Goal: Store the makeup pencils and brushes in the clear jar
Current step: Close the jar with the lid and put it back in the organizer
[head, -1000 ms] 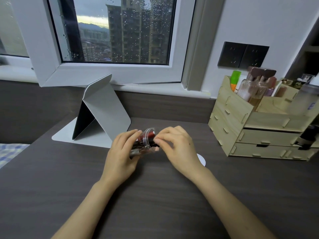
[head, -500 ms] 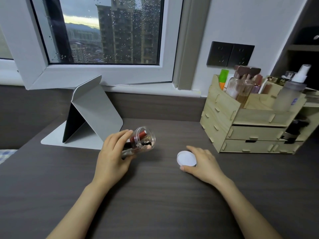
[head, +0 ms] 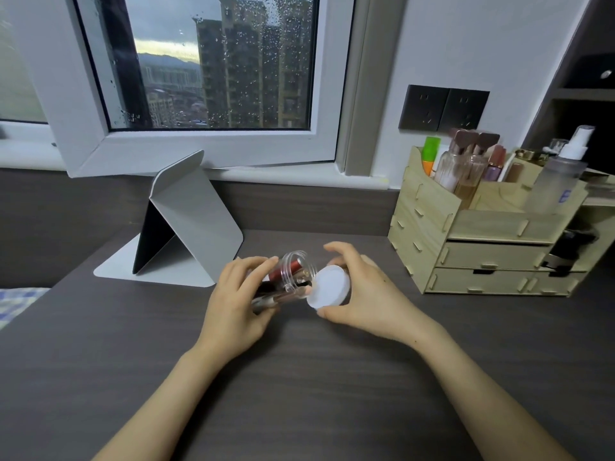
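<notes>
My left hand (head: 234, 302) grips the clear jar (head: 293, 277), tilted with its open threaded mouth pointing up and right. Inside the jar lie several makeup pencils and brushes (head: 286, 272), one with a red barrel. My right hand (head: 362, 294) holds the white round lid (head: 329, 287) just to the right of the jar's mouth, its inner face turned toward the jar. Lid and jar rim are close but not joined. Both hands hover just above the dark wooden desk (head: 299, 377).
A folded grey tablet stand (head: 189, 224) sits at the back left. A wooden drawer organiser (head: 482, 241) with bottles, brushes and a spray bottle (head: 562, 174) stands at the right. An open window sash (head: 206, 148) hangs over the sill behind.
My right hand left the jar, picked the white lid up off the desk to the right, and has brought it back beside the jar's mouth. My left hand kept holding the jar.
</notes>
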`<state>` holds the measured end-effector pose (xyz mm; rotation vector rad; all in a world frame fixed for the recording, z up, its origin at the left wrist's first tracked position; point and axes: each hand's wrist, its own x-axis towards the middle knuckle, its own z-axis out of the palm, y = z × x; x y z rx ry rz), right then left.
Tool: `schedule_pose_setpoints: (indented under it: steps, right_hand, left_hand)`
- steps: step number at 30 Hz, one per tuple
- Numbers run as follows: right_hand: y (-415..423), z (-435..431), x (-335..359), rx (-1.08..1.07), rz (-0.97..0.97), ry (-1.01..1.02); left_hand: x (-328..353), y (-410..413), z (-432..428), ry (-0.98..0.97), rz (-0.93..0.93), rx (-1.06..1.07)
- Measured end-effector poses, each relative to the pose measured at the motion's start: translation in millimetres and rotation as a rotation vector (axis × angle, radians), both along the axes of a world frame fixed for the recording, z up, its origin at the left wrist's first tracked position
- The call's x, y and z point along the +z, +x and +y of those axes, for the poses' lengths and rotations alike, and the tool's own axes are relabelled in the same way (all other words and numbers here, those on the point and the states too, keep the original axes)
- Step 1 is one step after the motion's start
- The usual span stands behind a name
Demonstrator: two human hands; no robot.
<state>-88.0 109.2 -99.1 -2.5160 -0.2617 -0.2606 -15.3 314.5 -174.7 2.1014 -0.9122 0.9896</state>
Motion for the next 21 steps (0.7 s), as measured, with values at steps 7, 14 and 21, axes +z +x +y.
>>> schedule_pose_setpoints:
  steps: [7, 14, 21]
  right_hand:
    - [2, 1, 21, 0.144, 0.086, 0.224]
    - [-5, -11, 30, 0.224, 0.051, 0.197]
    - [-12, -16, 58, 0.301, 0.049, 0.015]
  left_hand:
    - [8, -15, -9, 0.064, 0.047, -0.1]
    - [21, -22, -9, 0.077, 0.177, -0.128]
    - [46, -39, -10, -0.059, 0.5, -0.266]
